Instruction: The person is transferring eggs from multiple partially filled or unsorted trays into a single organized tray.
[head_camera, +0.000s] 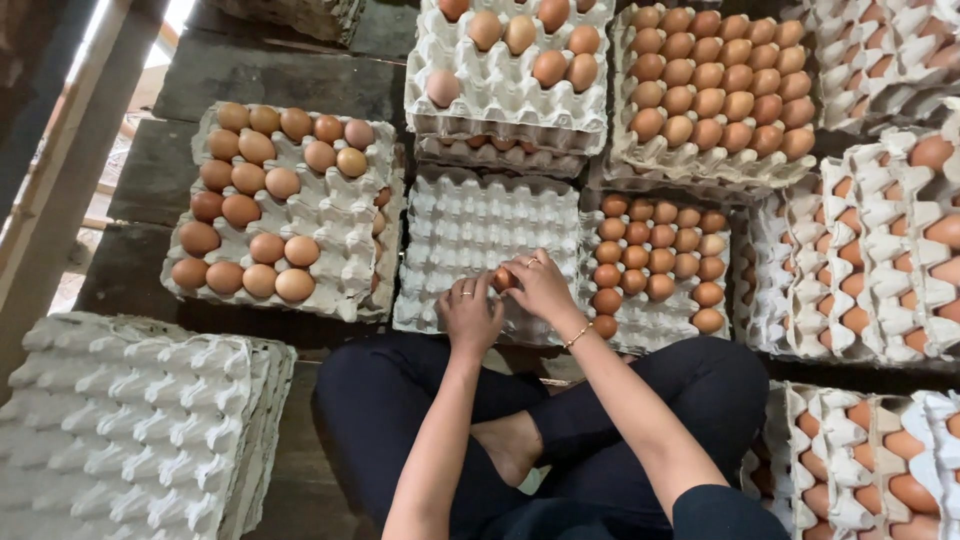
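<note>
I sit cross-legged before an empty grey egg tray (480, 230). My right hand (541, 285) holds a brown egg (503, 278) at the tray's near edge. My left hand (470, 315) rests palm down on the same near edge, just left of the egg, fingers together. Both hands wear rings; a thin bracelet circles my right wrist. Right of the empty tray lies a tray partly filled with small brown eggs (655, 255).
A partly filled tray of larger eggs (270, 200) lies at left. A stack of empty trays (130, 420) stands at lower left. Stacked egg trays (505, 70) and a full tray (720, 85) sit behind; more stacks (870, 260) crowd the right.
</note>
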